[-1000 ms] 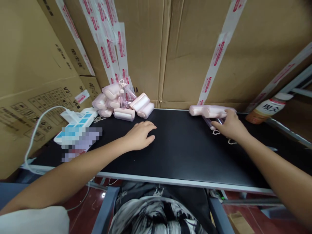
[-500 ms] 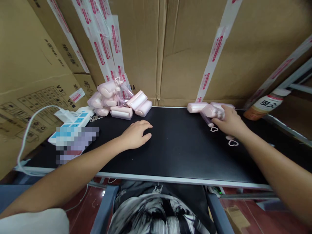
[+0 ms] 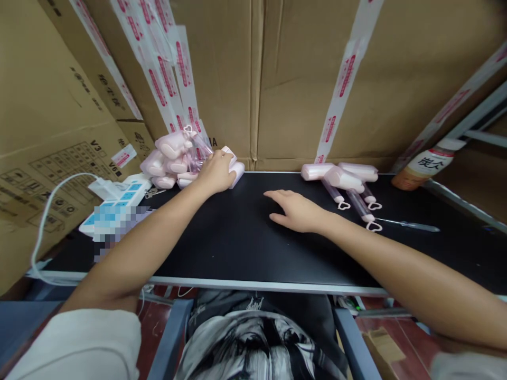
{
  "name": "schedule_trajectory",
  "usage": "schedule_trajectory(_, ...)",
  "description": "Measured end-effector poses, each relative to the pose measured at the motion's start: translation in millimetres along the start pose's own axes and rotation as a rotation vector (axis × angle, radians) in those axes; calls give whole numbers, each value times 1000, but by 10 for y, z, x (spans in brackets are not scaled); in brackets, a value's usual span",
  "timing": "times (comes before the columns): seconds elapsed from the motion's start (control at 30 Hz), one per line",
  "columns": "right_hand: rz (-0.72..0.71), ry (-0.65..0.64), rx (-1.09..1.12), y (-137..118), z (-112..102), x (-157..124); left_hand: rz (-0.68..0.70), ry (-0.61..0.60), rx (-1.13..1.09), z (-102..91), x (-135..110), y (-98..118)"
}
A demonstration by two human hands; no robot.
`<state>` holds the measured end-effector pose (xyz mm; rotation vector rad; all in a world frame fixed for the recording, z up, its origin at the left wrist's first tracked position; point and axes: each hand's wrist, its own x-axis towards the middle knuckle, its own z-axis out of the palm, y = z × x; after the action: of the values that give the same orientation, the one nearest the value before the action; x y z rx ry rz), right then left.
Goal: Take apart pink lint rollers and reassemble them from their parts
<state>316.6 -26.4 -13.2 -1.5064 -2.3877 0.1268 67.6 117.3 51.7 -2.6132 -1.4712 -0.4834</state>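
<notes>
On the left of the black table, pink lint rollers (image 3: pixel 171 145) with clear purplish handles lie heaped together. My left hand (image 3: pixel 215 171) reaches over the right side of this heap, its fingers curled round a pink lint roller (image 3: pixel 228 152) that it mostly hides. Another roller (image 3: pixel 238 171) sits just beside my thumb. Over the middle of the table, my right hand (image 3: pixel 295 210) holds nothing, thumb and fingers apart. To its right lies a smaller group of lint rollers (image 3: pixel 345 178), their heart-shaped handle ends pointing towards me.
A thin screwdriver (image 3: pixel 412 225) lies right of the smaller group. Behind it stands a tilted drink bottle (image 3: pixel 423 166). At the left are a white power strip (image 3: pixel 119 203) with a plugged-in cable and some keys (image 3: pixel 154 193). Cardboard boxes (image 3: pixel 293 79) wall the back and left.
My right hand has let go of a lint roller in the right-hand group and moved left to the middle. My left hand has moved forward onto the left heap.
</notes>
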Motion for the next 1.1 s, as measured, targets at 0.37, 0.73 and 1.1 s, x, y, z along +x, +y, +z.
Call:
schedule_trajectory(0.37, -13, 45, 65, 202, 212, -33, -63, 72, 63, 316, 92, -152)
schedule_trajectory(0.73, 31, 285, -32, 256, -468, -426, -207, 125, 80, 260, 87, -153)
schedule_trajectory(1.1, 356, 331, 53, 481, -699, -1131, -164, 140, 43, 239, 85, -175)
